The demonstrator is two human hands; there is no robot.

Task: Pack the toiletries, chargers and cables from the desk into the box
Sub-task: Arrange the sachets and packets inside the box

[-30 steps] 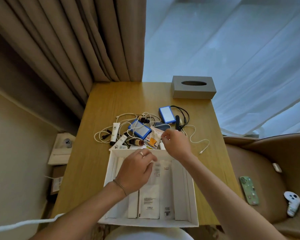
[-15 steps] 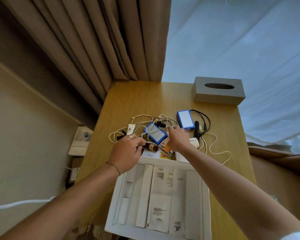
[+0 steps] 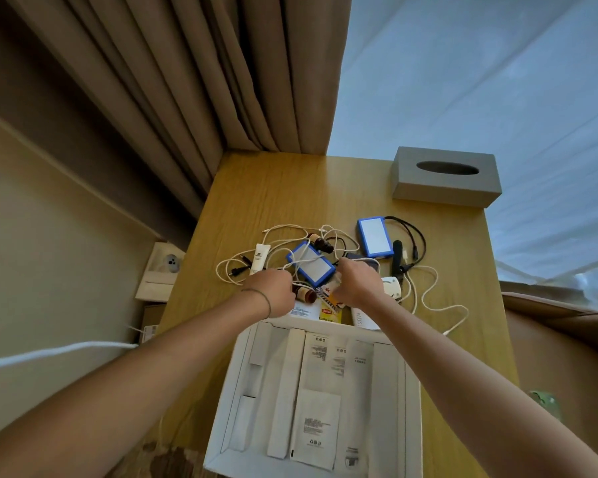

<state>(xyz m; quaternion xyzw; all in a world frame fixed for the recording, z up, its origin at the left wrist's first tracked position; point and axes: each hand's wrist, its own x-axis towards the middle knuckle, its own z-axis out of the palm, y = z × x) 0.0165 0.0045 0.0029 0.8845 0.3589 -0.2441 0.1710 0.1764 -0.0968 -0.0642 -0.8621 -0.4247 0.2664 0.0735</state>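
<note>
A tangle of toiletries and electronics lies mid-desk: two blue-edged power banks (image 3: 311,266) (image 3: 374,236), white cables (image 3: 425,298), a black cable (image 3: 415,236), a white tube (image 3: 260,258), brown bottles (image 3: 305,295), a yellow sachet (image 3: 330,311) and a white charger (image 3: 392,287). The open white box (image 3: 229,391) sits just in front of the pile, holding white paper packets. My left hand (image 3: 273,293) is curled at the pile's left side, fingers closed where a white cable runs in. My right hand (image 3: 358,282) is curled over the pile's middle; what its fingers hold is hidden.
A grey tissue box (image 3: 446,177) stands at the desk's far right corner. Curtains hang behind the desk. A wall socket (image 3: 168,263) is on the left below desk level. A brown chair (image 3: 560,339) stands to the right.
My left hand left the box and reached forward to the pile's left side. My right hand stayed on the pile. The view tilted upward and moved closer.
</note>
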